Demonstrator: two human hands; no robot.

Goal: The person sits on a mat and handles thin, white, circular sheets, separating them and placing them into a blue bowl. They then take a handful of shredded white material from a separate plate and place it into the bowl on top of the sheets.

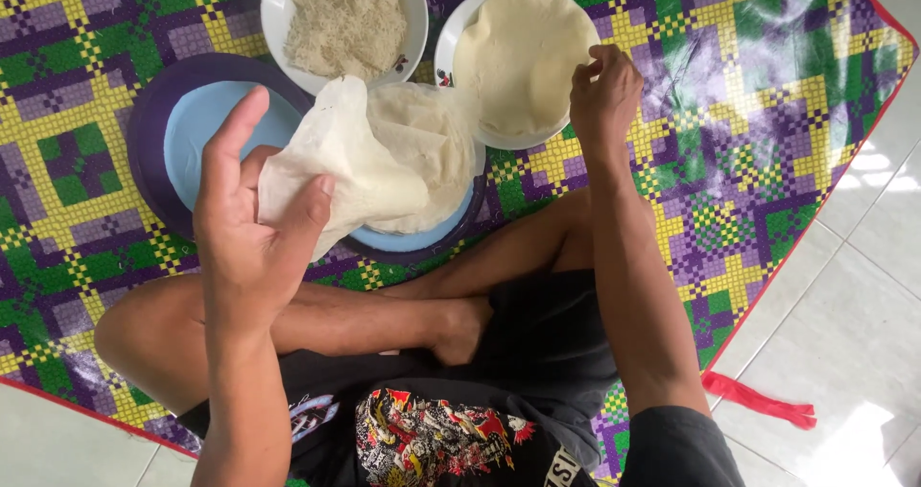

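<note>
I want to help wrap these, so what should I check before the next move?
1. Left hand holds a thin wrapper sheet: ok.
2. Sheet lies flat on the blue plate: not ok, it is lifted and crumpled.
3. Right hand touches the wrapper stack in its bowl: ok.
4. Noodle bowl is full: ok.
5. Sheet is untorn: cannot tell.

Bare forearms and legs, black shorts, black shirt with colourful print, dark sleeve
</note>
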